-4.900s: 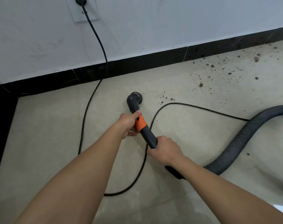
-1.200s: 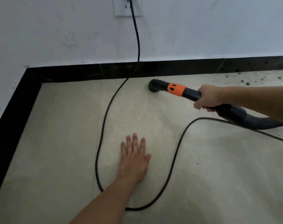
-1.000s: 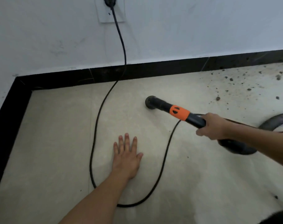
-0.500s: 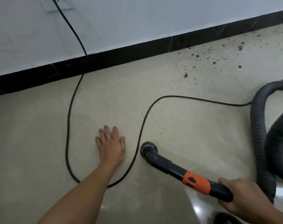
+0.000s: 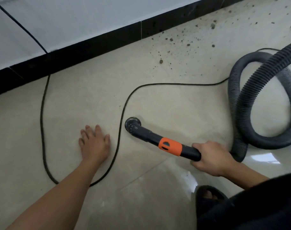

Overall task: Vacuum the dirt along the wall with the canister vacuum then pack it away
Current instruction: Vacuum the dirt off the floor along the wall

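From my feed: the black cord (image 5: 41, 117) loops round my left hand (image 5: 94, 144), flat on the tile floor (image 5: 158, 205), fingers spread. Just right of it the vacuum's round nozzle (image 5: 132, 126) rests on the floor, a pale mark on its elbow too blurred to read. My right hand (image 5: 211, 157) grips the orange-banded wand (image 5: 170, 146). The ribbed hose (image 5: 239, 103) coils beyond; dirt (image 5: 161, 61) speckles the floor by the black baseboard (image 5: 91, 47).
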A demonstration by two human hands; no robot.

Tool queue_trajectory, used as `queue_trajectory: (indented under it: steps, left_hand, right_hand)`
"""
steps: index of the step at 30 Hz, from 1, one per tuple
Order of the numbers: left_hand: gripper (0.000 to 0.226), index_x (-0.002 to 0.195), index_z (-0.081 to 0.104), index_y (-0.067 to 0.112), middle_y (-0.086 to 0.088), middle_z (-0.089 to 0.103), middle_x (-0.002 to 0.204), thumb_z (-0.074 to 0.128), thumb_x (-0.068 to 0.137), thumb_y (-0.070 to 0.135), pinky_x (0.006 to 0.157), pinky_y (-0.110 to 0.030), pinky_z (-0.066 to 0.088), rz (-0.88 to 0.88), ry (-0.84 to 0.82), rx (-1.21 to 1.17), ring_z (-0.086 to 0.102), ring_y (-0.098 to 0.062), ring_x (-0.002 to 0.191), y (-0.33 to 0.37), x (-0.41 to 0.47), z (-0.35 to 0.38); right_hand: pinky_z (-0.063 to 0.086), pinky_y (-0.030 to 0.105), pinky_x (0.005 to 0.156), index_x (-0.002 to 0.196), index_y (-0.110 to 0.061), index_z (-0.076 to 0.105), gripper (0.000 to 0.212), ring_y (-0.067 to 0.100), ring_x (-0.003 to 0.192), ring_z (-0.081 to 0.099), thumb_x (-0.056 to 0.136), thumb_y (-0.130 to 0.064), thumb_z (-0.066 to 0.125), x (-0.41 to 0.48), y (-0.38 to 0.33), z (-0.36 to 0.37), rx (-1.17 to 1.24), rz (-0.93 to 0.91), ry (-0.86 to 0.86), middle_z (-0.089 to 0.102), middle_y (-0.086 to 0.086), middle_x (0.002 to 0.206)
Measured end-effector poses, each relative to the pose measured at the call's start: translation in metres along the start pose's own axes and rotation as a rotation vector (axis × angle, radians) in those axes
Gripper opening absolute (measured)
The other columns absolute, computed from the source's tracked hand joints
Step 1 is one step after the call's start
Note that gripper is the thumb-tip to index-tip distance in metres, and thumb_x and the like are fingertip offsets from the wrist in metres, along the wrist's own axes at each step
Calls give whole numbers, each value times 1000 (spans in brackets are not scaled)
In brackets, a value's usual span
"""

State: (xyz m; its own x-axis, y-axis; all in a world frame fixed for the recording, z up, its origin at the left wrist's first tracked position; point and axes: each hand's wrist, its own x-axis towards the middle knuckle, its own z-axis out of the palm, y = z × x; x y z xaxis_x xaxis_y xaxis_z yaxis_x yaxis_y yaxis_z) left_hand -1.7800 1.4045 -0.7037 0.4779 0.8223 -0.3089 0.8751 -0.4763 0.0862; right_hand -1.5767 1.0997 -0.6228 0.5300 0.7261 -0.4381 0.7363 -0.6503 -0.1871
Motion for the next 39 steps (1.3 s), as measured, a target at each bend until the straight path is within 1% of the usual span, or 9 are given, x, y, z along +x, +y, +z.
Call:
queue_trajectory:
  steps: [5,11,15,20,25,29,32,36,39]
  left_hand:
    - [58,149,25,14,-23,12,158,37,99,41,115,-50,17,31,14,9,11,-41,145,-5,0,-2]
    - [55,145,32,11,-26,20,154,41,98,37,112,-51,23,50,4,11,18,-43,141,-1,-1,-4]
    - [55,149,28,16,-19,14,158,40,99,37,114,-48,21,62,-26,-15,13,-37,145,-6,-1,-10]
    - [58,152,19,17,-17,8,160,34,101,39,116,-46,18,73,-42,5,8,-35,147,-7,-5,-10]
    - [58,154,14,18,-15,4,161,29,102,40,117,-44,15,81,-44,26,5,-33,148,-10,-8,-8]
    - [58,154,17,19,-15,7,161,30,101,40,117,-43,15,100,-21,35,7,-33,148,-13,-11,-6]
    - [54,146,37,19,-17,25,156,31,100,46,112,-46,24,106,9,-35,20,-34,144,-1,-11,-10]
    - [74,122,60,13,-12,56,121,24,82,64,90,-42,44,239,66,-117,49,-32,113,33,-4,-18]
    - [37,119,55,16,-5,57,114,50,89,38,87,-36,45,318,-74,-134,52,-26,111,55,-1,-13]
  right_hand:
    - [31,30,57,73,-30,41,21,16,67,50,77,-43,57,-12,4,4,-43,-30,-39,46,-9,63]
    - [32,30,55,78,-29,48,14,21,68,52,77,-37,59,19,-14,-5,82,37,107,51,-6,66]
    - [33,30,61,86,-30,48,13,22,74,56,81,-39,56,26,-31,-4,-28,-112,30,44,-6,68]
    - [35,30,61,82,-29,49,14,24,72,52,79,-35,61,67,-39,-30,105,-8,147,50,-5,71]
    - [34,30,62,88,-28,49,13,24,73,52,81,-35,58,73,-73,-28,2,-189,68,45,-7,71]
    - [37,30,63,92,-25,56,19,29,82,61,78,-36,64,107,-64,-50,132,20,148,56,0,82]
    - [46,31,61,83,-22,55,20,27,71,63,75,-33,69,121,-40,-71,339,149,171,63,3,77]
    - [54,37,60,82,-19,57,19,27,54,63,73,-28,71,125,-13,-83,616,237,284,65,7,66]
    - [51,33,57,83,-19,59,17,24,49,62,74,-27,71,120,-11,-84,586,269,289,64,5,62]
